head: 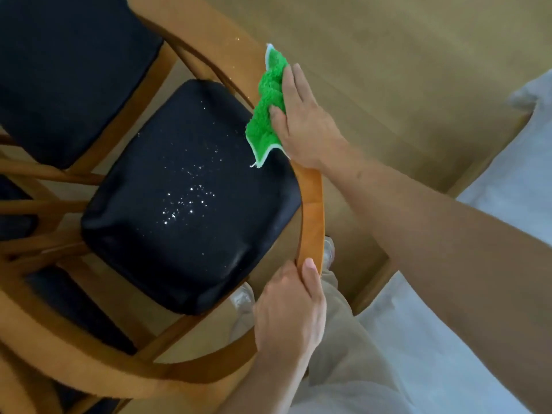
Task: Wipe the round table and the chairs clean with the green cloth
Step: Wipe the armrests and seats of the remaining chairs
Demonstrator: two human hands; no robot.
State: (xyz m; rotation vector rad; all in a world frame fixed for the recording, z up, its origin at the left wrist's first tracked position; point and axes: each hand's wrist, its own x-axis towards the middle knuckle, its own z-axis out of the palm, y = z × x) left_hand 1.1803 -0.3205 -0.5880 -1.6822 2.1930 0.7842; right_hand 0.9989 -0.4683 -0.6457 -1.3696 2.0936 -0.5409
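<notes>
Two hands are on one chair, and the green cloth (269, 106) is the bright spot: a fluffy, nubby rag with a pale stitched edge, bunched into folds and draped over the chair's curved wooden back rail (310, 210). The right hand (301, 121) lies on top of it, fingers stretched long and flat along the rail, thumb tucked into the folds on the seat side, pressing the cloth down onto the wood. Most of the cloth spills out from under the fingers toward the seat, with one corner poking past the fingertips and another hanging below the heel of the hand. Further along that same rail, the left hand (291, 309) is wrapped around the wood, thumb on top, fingers curled under, gripping it.

Inside the rail sits the chair's black padded seat (185, 198), speckled in the middle with glinting white flecks or droplets. Beyond the seat, away from the person, are more black-seated wooden chairs (68, 70). Outside the rail there is tan carpet (403, 70), beige trousers below the left hand, and white fabric (507, 189) beside them.
</notes>
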